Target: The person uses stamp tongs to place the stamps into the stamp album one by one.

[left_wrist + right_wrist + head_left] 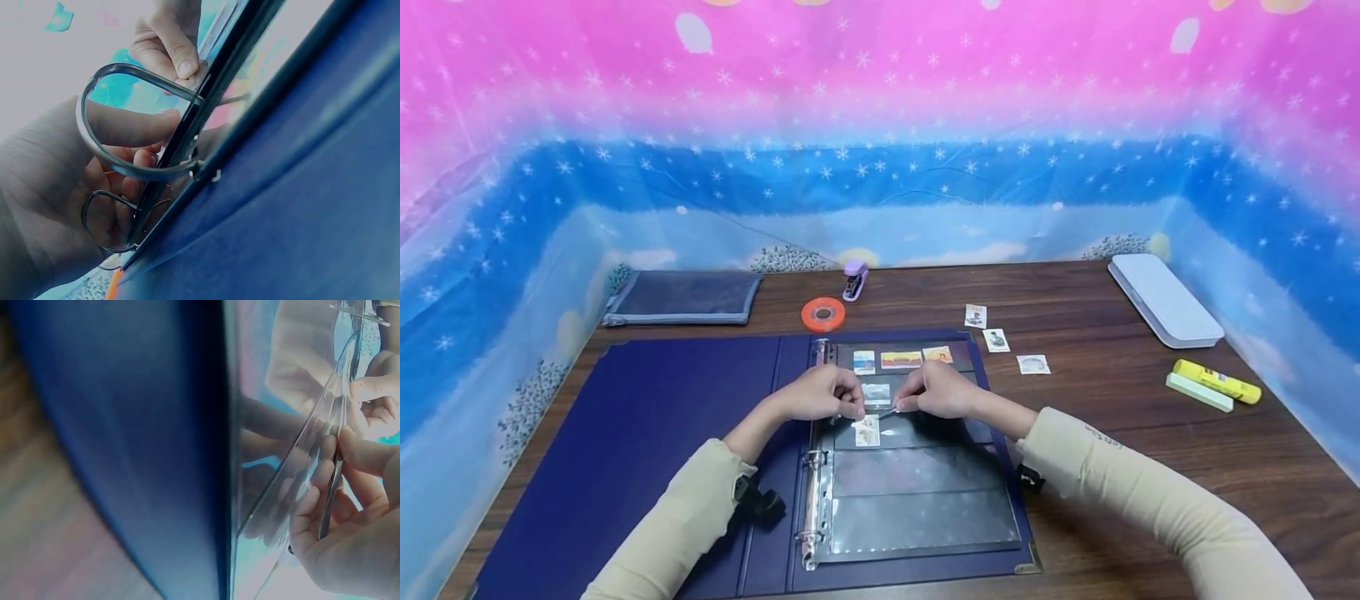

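A stamp album page (925,521) with clear pocket strips lies in an open blue ring binder (662,433). My left hand (823,393) pinches the lifted edge of a clear pocket strip (300,456), which stretches up from the page in the right wrist view. Between the fingertips of my right hand (946,390) are slim metal tweezers (331,500), their tip pointing toward the left hand. A pale stamp (867,432) sits just below the left fingertips, at the third row. Higher up, a grey-blue stamp (876,394) and several colourful ones, including a red-yellow stamp (901,360), fill pockets.
Loose stamps (997,340) lie right of the binder. Behind it are orange tape (823,314), a purple stapler (854,281) and a mesh zip pouch (685,297). A white case (1165,300), yellow glue stick (1217,382) and pale green bar (1198,392) stand at right. Metal rings (84,119) rise along the binder spine.
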Available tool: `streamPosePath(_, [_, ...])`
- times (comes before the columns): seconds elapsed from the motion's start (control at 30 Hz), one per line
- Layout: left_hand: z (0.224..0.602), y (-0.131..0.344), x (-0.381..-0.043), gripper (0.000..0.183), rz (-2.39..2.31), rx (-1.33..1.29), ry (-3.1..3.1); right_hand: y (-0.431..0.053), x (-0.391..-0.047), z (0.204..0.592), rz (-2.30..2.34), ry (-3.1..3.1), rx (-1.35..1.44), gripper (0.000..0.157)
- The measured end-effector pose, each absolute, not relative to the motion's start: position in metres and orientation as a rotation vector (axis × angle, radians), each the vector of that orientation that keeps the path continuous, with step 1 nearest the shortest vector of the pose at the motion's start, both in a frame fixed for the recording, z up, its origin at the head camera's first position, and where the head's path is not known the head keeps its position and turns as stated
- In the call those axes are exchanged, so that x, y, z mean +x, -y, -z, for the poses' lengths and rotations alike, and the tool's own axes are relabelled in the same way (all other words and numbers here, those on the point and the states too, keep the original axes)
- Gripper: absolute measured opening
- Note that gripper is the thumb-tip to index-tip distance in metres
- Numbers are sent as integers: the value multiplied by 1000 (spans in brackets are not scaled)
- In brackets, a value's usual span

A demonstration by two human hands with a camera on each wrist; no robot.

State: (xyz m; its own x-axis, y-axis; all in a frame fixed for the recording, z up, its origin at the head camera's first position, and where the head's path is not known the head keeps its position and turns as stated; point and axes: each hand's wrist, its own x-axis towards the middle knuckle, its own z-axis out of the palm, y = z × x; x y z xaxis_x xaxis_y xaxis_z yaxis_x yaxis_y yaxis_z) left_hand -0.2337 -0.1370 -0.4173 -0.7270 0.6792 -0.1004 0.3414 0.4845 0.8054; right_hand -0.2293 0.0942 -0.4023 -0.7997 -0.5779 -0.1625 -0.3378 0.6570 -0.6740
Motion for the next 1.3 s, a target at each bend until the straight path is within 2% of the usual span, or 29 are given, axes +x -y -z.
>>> streamPosePath(0.47, [416,135,-231,5,-1114,860,-2373,-111,-233,402,846,-2647,-989,12])
streamPosePath(0.67, [415,135,-230,8,-1105,870,-2375,-154,-249,395,878,-2824,-858,14])
streamPosePath(0.97, [413,139,-228,12,-1125,838,-2378,-254,-278,391,779,-2963,-619,15])
streamPosePath(1.3, [413,138,-229,11,-1144,825,-2366,-323,-281,400,651,-3032,-376,18])
